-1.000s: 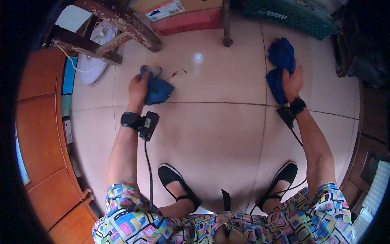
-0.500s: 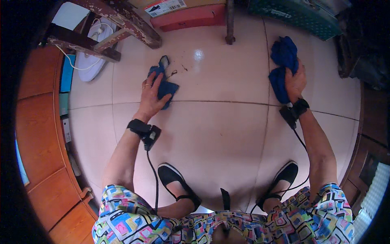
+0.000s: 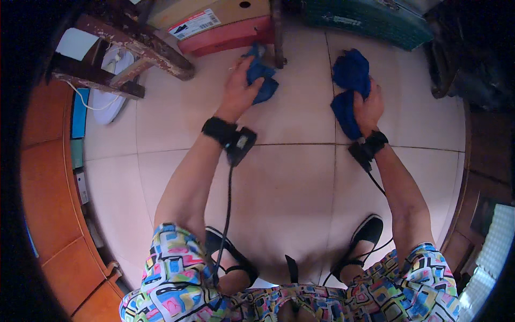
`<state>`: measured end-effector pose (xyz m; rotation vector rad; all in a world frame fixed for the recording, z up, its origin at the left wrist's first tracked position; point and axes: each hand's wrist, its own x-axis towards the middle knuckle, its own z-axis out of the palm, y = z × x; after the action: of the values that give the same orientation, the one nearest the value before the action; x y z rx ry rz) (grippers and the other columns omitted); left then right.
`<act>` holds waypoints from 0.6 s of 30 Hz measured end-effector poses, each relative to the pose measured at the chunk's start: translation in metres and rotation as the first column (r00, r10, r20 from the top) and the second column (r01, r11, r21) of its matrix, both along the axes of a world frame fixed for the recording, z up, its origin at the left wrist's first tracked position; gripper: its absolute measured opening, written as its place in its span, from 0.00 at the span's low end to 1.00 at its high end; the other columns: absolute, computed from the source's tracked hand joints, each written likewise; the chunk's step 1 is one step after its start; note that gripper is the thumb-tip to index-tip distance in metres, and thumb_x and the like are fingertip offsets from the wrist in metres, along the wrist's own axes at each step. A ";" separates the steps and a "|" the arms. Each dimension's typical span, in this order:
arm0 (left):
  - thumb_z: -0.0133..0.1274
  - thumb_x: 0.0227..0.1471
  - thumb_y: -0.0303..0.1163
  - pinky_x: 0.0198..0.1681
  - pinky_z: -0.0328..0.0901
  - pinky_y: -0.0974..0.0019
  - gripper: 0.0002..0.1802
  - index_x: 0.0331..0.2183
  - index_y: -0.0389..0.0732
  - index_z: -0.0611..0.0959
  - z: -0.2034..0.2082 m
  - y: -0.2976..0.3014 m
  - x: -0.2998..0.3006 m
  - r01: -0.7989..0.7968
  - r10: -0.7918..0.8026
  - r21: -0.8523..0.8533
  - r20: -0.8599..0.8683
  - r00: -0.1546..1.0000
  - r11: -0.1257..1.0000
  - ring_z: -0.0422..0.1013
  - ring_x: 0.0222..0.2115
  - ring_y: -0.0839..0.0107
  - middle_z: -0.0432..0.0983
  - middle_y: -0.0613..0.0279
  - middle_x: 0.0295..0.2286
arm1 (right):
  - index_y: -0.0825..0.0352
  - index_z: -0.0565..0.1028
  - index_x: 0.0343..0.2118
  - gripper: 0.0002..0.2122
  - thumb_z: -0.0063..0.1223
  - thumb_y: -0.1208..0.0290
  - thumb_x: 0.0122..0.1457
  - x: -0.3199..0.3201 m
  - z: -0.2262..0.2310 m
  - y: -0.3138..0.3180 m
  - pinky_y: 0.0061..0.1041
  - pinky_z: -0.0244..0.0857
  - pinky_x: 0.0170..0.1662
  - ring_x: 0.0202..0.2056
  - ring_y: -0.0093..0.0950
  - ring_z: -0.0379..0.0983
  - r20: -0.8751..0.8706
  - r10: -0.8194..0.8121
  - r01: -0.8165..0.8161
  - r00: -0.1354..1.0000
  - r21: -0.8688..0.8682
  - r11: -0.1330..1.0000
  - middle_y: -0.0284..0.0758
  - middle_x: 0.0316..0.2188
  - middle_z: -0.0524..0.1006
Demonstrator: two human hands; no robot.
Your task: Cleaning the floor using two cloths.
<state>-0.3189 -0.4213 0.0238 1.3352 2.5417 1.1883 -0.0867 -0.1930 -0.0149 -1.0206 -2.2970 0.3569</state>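
Observation:
My left hand (image 3: 238,95) presses a blue cloth (image 3: 262,81) onto the tiled floor, close to the red box. Its thumb lies over the near part of the cloth, and the fingertips are partly blurred. Off to the right, my right hand (image 3: 369,109) grips a darker blue, bunched cloth (image 3: 351,68) by its right side. This second cloth rests on the floor in two lobes, one far and one nearer. Both wrists carry black straps with small cabled devices.
A worn wooden stool (image 3: 137,40) stands at the far left. Beyond my left hand are a red shoe box (image 3: 228,38) and a thin wooden leg (image 3: 278,37). A green box (image 3: 370,24) lies far right. Orange wooden cabinets (image 3: 51,177) line the left side.
My left hand has swept right and away from me with its cloth. Dark specks seen beside that cloth no longer show. My right hand keeps its grip; the whole view has shifted slightly.

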 end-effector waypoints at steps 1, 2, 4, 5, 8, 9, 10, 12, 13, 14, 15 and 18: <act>0.60 0.41 0.29 0.52 0.60 0.58 0.32 0.51 0.38 0.71 0.001 -0.010 0.002 0.024 -0.029 0.086 0.055 0.998 0.996 0.66 0.47 0.49 0.68 0.46 0.46 | 0.62 0.67 0.51 0.26 0.59 0.69 0.46 0.001 0.001 -0.001 0.41 0.64 0.47 0.45 0.47 0.68 0.001 -0.011 0.011 1.000 -0.002 1.000 0.46 0.44 0.71; 0.60 0.42 0.29 0.52 0.60 0.59 0.32 0.51 0.38 0.70 0.002 -0.023 0.005 0.042 -0.062 0.172 0.109 0.992 0.984 0.67 0.48 0.50 0.69 0.46 0.45 | 0.62 0.66 0.52 0.27 0.60 0.69 0.46 0.002 0.002 0.001 0.40 0.64 0.47 0.46 0.47 0.67 0.011 -0.011 0.011 1.000 -0.020 1.000 0.46 0.44 0.71; 0.60 0.43 0.29 0.53 0.60 0.60 0.32 0.52 0.38 0.70 0.009 -0.053 0.015 0.030 -0.044 0.132 0.108 0.993 0.991 0.66 0.49 0.51 0.69 0.47 0.46 | 0.63 0.66 0.52 0.27 0.60 0.70 0.46 0.004 0.006 0.002 0.40 0.64 0.47 0.46 0.47 0.67 0.025 -0.021 0.022 0.999 -0.039 0.999 0.46 0.44 0.71; 0.60 0.44 0.30 0.53 0.59 0.60 0.31 0.52 0.38 0.70 0.015 -0.070 0.016 0.001 -0.010 0.092 0.097 0.995 0.996 0.65 0.49 0.52 0.68 0.48 0.47 | 0.64 0.65 0.53 0.28 0.60 0.68 0.47 0.002 0.010 0.000 0.40 0.64 0.47 0.46 0.47 0.67 0.111 -0.004 0.009 0.994 -0.048 0.999 0.46 0.44 0.70; 0.59 0.46 0.32 0.54 0.58 0.60 0.32 0.53 0.38 0.69 -0.009 -0.116 0.012 -0.114 0.114 -0.007 0.077 0.990 0.993 0.63 0.51 0.53 0.65 0.47 0.50 | 0.65 0.64 0.53 0.28 0.59 0.66 0.48 -0.002 0.017 0.000 0.40 0.63 0.48 0.47 0.47 0.66 0.209 0.084 -0.077 0.974 -0.043 0.996 0.46 0.45 0.70; 0.59 0.46 0.32 0.54 0.58 0.60 0.32 0.53 0.38 0.69 -0.017 -0.117 0.015 -0.108 0.108 -0.002 0.086 0.990 0.994 0.63 0.51 0.53 0.65 0.47 0.50 | 0.66 0.64 0.53 0.28 0.59 0.64 0.49 0.000 0.019 0.004 0.40 0.63 0.48 0.47 0.47 0.66 0.235 0.140 -0.138 0.962 -0.021 0.990 0.45 0.46 0.70; 0.59 0.47 0.32 0.55 0.57 0.59 0.33 0.54 0.37 0.68 -0.022 -0.125 0.016 -0.151 0.149 0.015 0.077 0.986 0.988 0.63 0.51 0.52 0.64 0.45 0.51 | 0.66 0.64 0.53 0.28 0.59 0.64 0.49 -0.005 0.029 -0.001 0.40 0.63 0.48 0.47 0.47 0.66 0.236 0.151 -0.149 0.960 -0.027 0.988 0.45 0.46 0.70; 0.58 0.47 0.33 0.55 0.56 0.58 0.34 0.54 0.37 0.66 -0.029 -0.132 0.016 -0.205 0.202 0.034 0.066 0.977 0.978 0.62 0.52 0.51 0.63 0.44 0.52 | 0.63 0.66 0.52 0.26 0.58 0.64 0.49 -0.017 0.055 -0.015 0.40 0.65 0.44 0.45 0.47 0.67 0.248 0.098 -0.193 0.964 0.400 0.896 0.44 0.45 0.70; 0.58 0.47 0.33 0.56 0.56 0.57 0.34 0.55 0.37 0.65 -0.031 -0.133 0.015 -0.220 0.221 0.028 -0.003 0.975 0.975 0.61 0.52 0.50 0.63 0.43 0.51 | 0.63 0.66 0.52 0.26 0.58 0.64 0.49 -0.026 0.069 -0.025 0.40 0.65 0.44 0.45 0.47 0.67 0.247 0.106 -0.201 0.963 0.399 0.895 0.44 0.45 0.70; 0.58 0.48 0.33 0.56 0.55 0.57 0.35 0.55 0.37 0.64 -0.030 -0.136 0.013 -0.238 0.239 0.023 -0.073 0.968 0.971 0.61 0.52 0.49 0.63 0.42 0.51 | 0.64 0.67 0.50 0.24 0.57 0.64 0.49 -0.038 0.083 -0.037 0.40 0.65 0.44 0.45 0.46 0.68 0.207 0.239 -0.301 0.949 0.353 0.886 0.44 0.44 0.71; 0.58 0.48 0.33 0.56 0.55 0.57 0.35 0.55 0.37 0.64 -0.029 -0.138 0.013 -0.243 0.245 0.027 -0.070 0.967 0.970 0.61 0.52 0.49 0.63 0.42 0.51 | 0.65 0.68 0.49 0.23 0.57 0.64 0.49 -0.047 0.093 -0.051 0.39 0.66 0.44 0.44 0.46 0.69 0.166 0.361 -0.396 0.918 0.318 0.861 0.45 0.43 0.71; 0.58 0.48 0.35 0.56 0.55 0.55 0.35 0.56 0.38 0.65 -0.035 -0.125 0.014 -0.244 0.248 0.045 -0.134 0.959 0.969 0.60 0.52 0.47 0.63 0.41 0.51 | 0.66 0.72 0.44 0.19 0.56 0.64 0.49 -0.087 0.087 -0.093 0.40 0.65 0.45 0.41 0.44 0.72 0.182 0.582 -0.533 0.792 -0.258 0.806 0.46 0.39 0.74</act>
<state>-0.3045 -0.5462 -0.0113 1.1709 2.8708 1.2106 -0.1738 -0.2856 0.0723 -0.4502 -2.8260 0.7405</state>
